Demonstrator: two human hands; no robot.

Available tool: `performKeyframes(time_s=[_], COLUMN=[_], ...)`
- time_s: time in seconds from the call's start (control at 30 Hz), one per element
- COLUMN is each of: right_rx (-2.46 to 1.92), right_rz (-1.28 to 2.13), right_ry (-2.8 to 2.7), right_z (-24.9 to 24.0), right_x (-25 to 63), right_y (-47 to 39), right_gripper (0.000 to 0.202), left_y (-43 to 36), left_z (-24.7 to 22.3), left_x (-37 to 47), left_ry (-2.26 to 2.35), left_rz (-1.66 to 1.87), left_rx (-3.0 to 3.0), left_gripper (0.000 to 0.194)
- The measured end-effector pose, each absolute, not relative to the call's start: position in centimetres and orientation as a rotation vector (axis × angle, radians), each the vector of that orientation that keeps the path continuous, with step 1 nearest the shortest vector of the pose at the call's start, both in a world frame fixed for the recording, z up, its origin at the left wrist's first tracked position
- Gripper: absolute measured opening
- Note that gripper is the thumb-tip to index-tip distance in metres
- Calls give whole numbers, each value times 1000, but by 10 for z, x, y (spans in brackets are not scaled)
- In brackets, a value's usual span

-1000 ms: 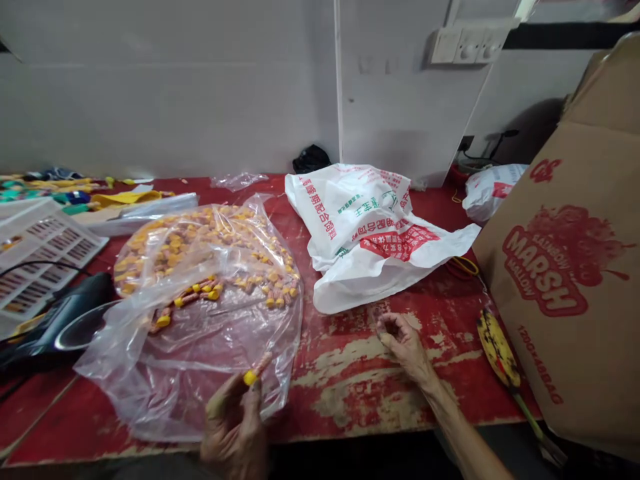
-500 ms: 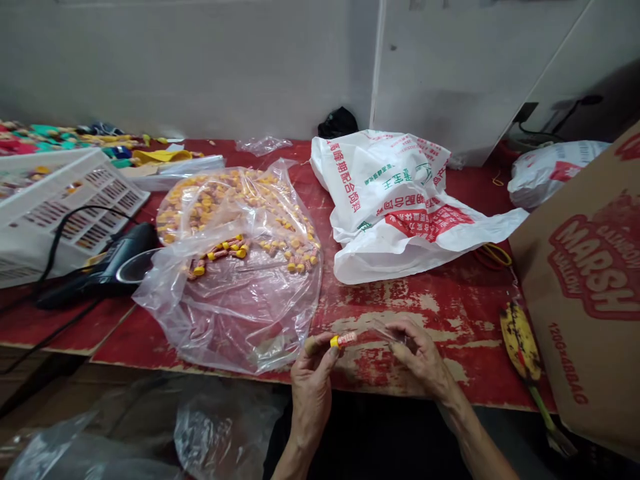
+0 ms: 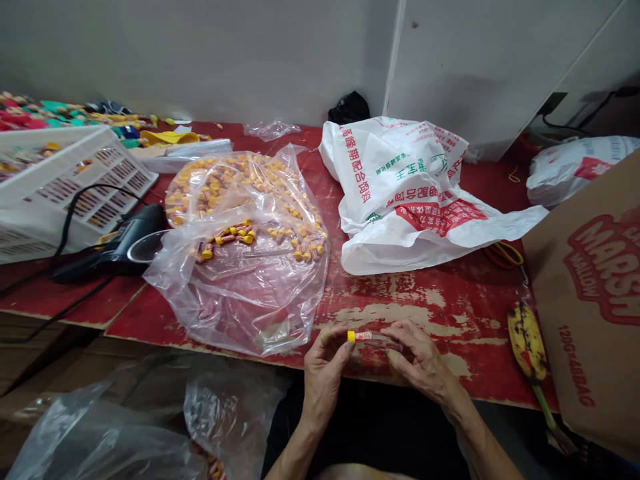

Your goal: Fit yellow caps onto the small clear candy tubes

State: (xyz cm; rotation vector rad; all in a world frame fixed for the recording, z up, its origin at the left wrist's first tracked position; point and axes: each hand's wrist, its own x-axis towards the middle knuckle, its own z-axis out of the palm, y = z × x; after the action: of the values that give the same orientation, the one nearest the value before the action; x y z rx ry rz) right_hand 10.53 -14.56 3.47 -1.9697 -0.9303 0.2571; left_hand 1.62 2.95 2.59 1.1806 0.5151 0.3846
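Between the thumb and fingers of my left hand (image 3: 323, 377) is a small yellow-capped piece (image 3: 361, 336) with a pinkish patterned body, lying sideways. My right hand (image 3: 425, 360) pinches a narrow clear plastic tube (image 3: 386, 342), whose left end meets the patterned body; whether the piece sits inside it I cannot tell. Both hands are just above the front edge of the worn red table (image 3: 400, 300). Left of them lies a clear plastic bag (image 3: 250, 300) with many similar yellow-capped pieces (image 3: 200, 193) in and on it.
A white printed sack (image 3: 400, 193) lies ahead. A cardboard box (image 3: 575, 333) and a spotted banana (image 3: 527, 340) are at the right. On the left are a black heat gun (image 3: 130, 237) with its cord and a white slotted basket (image 3: 50, 207). Clear plastic (image 3: 100, 427) hangs below the table's edge.
The clear tube in my right hand has come in line with the capped piece and now meets its patterned end. My hands are closer together. The camera view has shifted slightly.
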Motion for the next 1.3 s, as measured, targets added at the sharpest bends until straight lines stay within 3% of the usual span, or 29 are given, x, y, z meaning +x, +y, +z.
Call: performKeyframes(time_s=[0.57,0.87,1.3], right_rx=[-1885,-1895,-1895], right_rz=[497,470,449], right_ry=[-907,-777,-782], right_z=[36,33,28], right_x=[100,94,94], right_y=[-139,-136,-134], right_gripper=[26,17,20], left_y=[25,27,29], left_z=[22,23,12], left_x=[11,8,3], left_ry=[528,453,475], left_rz=[284,267,264], left_rx=[1187,1288,1194], left_gripper=[20,14,17])
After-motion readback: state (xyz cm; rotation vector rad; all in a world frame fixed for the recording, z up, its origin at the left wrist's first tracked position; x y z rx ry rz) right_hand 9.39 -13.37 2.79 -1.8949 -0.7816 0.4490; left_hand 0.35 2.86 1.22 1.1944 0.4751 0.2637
